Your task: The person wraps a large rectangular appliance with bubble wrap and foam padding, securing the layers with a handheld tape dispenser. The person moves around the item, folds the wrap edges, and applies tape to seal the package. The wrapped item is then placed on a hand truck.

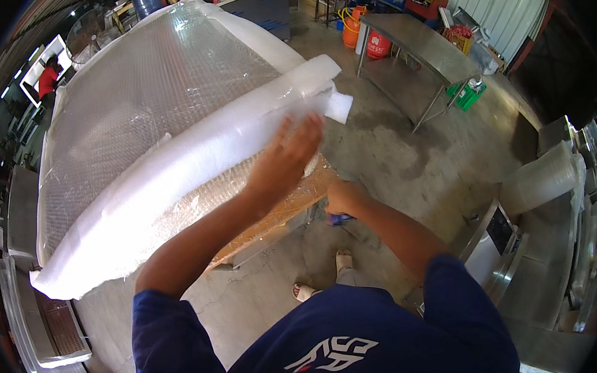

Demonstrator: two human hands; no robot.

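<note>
A large panel wrapped in clear bubble wrap (155,85) lies in front of me, slanting to the far left. Along its near edge runs a long strip of white foam sheet (189,153), its loose end sticking out at the right. My left hand (294,148) is pressed on this foam near the right corner, fingers stretched out and blurred at the tips. Lower and to the right, beside the corner of the wooden tabletop (282,205), my right hand (348,198) is closed around a small blue object (340,218). Most of that object is hidden by the hand.
A steel table (417,37) stands at the far right, with orange (351,27) and red gas cylinders (377,44) behind it and a green crate (466,93) by its leg. Metal panels and a wrapped roll (539,178) occupy the right side. Another person (48,80) is at the far left.
</note>
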